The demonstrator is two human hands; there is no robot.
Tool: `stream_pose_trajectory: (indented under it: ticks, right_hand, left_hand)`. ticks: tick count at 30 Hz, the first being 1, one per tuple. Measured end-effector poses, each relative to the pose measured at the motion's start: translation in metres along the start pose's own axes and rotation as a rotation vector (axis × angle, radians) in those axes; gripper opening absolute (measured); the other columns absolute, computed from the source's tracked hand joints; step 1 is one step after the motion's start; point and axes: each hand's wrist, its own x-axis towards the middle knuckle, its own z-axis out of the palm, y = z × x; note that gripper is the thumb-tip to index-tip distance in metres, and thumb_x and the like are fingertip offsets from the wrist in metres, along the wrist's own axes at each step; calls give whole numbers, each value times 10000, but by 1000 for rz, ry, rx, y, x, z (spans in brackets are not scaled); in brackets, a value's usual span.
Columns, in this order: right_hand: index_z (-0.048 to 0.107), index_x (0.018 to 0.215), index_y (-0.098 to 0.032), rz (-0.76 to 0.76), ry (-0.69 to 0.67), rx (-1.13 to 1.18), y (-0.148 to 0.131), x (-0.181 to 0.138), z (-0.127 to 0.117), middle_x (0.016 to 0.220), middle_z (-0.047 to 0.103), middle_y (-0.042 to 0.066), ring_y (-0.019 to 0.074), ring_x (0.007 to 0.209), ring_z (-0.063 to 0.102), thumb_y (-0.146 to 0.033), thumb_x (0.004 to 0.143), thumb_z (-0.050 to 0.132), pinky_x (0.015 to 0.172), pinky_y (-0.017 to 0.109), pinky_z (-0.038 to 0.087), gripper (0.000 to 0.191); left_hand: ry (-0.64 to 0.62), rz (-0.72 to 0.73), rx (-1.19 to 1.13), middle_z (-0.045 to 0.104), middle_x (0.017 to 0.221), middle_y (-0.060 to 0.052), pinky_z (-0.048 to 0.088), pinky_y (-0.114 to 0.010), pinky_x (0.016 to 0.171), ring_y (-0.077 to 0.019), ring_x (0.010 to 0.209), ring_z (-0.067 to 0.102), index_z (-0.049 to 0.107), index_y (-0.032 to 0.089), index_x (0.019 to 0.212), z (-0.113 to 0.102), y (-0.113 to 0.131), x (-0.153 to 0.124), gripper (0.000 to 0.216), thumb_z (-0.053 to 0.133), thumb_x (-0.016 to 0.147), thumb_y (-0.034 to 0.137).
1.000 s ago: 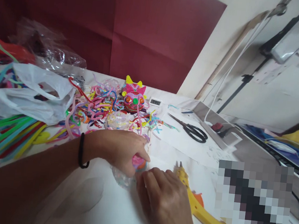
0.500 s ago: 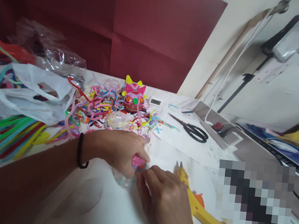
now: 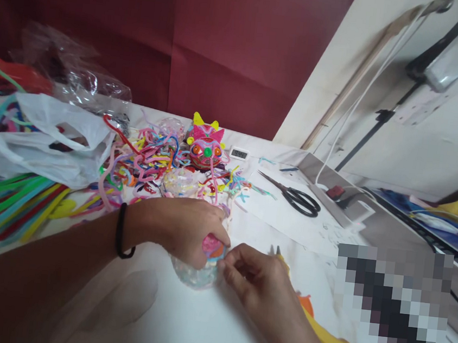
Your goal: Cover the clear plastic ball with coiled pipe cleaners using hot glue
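My left hand [image 3: 190, 230], a black band at its wrist, reaches in from the left and is closed over a clear plastic ball [image 3: 195, 278]. Pink, orange and light blue chenille-stem pieces [image 3: 212, 244] show on the ball between its thumb and fingers. At the ball's right edge is my right hand [image 3: 256, 281], its thumb and index finger pinched together. Whatever may be between those fingertips is too small to make out. Partly covered by my right forearm lies a yellow glue gun [image 3: 332, 340] with an orange trigger.
Behind my hands stands a lion-head figure [image 3: 205, 150] among loose chenille stems [image 3: 154, 158]. To its right are a small digital clock [image 3: 239, 153] and black scissors [image 3: 297, 198]. A white plastic bag [image 3: 51, 144] lies at left on more stems. A grey ledge [image 3: 332, 199] borders the right side.
My right hand has shifted slightly right and its fingers have drawn back from the coloured pieces, exposing more of the ball. My left hand stays nearly in place.
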Motion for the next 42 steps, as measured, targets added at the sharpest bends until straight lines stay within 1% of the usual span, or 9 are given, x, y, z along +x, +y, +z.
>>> stream_pose_trajectory:
  ticks: [6,11,13,18,21,29,34,38,42]
  right_hand:
    - [577,675,-204,58,-23,100,6,4,3,590,566,-28,121,545,495,-316,806,558,529,237,366,173]
    - [567,654,-209,112,-39,133,5,8,2,594,585,-27,122,554,517,-291,745,555,528,236,364,123]
    - [566,651,-208,116,-41,151,5,9,2,593,582,-25,122,553,513,-295,736,551,528,239,365,122]
    - [551,656,-201,129,-118,260,4,10,0,582,587,-14,124,540,507,-333,765,559,560,266,401,171]
    - [560,651,-195,162,-95,259,2,10,-1,564,602,-7,125,532,519,-315,750,573,572,271,417,156]
    - [570,670,-179,180,-100,358,2,13,-4,576,628,16,135,542,550,-354,759,602,581,284,426,198]
    - [578,655,-178,220,-93,371,6,17,-4,551,642,21,142,536,577,-334,736,626,581,285,440,182]
    - [584,652,-172,231,-140,456,6,19,-6,548,647,12,130,523,590,-313,720,646,579,272,456,169]
    - [590,662,-172,244,-155,477,7,20,-8,552,652,6,132,520,603,-278,723,636,583,277,474,131]
  left_hand:
    - [41,41,14,621,746,4,431,-235,642,-166,741,598,665,198,752,4,-1,1,119,678,685,100]
    - [41,54,0,577,639,15,419,-233,616,-169,714,583,622,192,655,5,-2,2,130,647,678,67]
    - [41,39,-20,579,652,12,418,-231,616,-166,707,579,616,192,647,5,-2,1,127,646,664,70]
    - [22,10,-19,604,705,6,418,-221,631,-157,715,577,594,183,637,3,-2,1,125,638,650,67]
    - [16,12,-26,625,758,0,419,-219,629,-151,707,576,593,179,642,3,-1,2,124,633,651,61]
    - [10,35,-14,604,700,19,427,-230,652,-174,746,594,616,198,710,4,-3,1,115,642,691,88]
    - [2,28,-11,635,768,10,429,-232,685,-168,758,597,626,191,723,4,-3,2,135,638,676,65]
    - [-9,32,-4,648,793,3,436,-227,699,-172,774,601,626,185,719,3,-1,2,152,649,670,43]
    - [-38,-23,-13,643,835,-4,446,-222,699,-167,771,606,659,189,765,0,2,2,165,657,687,43]
